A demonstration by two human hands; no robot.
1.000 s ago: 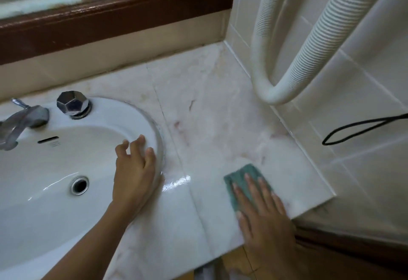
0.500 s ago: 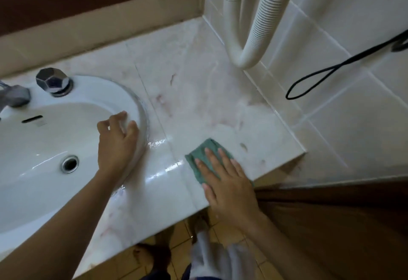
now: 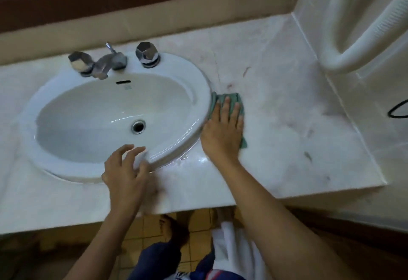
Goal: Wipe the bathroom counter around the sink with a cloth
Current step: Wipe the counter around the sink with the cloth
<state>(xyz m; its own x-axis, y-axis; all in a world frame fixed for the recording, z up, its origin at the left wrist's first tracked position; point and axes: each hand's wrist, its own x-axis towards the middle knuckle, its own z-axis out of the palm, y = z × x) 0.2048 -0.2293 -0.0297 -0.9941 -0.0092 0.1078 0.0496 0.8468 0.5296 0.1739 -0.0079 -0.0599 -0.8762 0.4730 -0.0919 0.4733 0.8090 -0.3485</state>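
A green cloth (image 3: 229, 99) lies on the pale marble counter (image 3: 298, 129), tight against the right rim of the white oval sink (image 3: 198, 94). My right hand (image 3: 223, 129) presses flat on the cloth with straight fingers and covers most of it. At the sink's front rim my left hand (image 3: 127, 173) rests with loosely spread fingers and holds nothing. The counter in front of the sink shines wet.
A chrome tap (image 3: 108, 63) with two faceted knobs stands behind the basin. A white ribbed hose (image 3: 353, 45) loops down the tiled right wall, and a black cord (image 3: 397, 112) hangs there too. The counter's front edge (image 3: 198, 204) drops to a tiled floor.
My right hand has slid the cloth left across the counter to the sink's right rim. My left hand shifted from the sink's right rim to its front rim. The view swung left.
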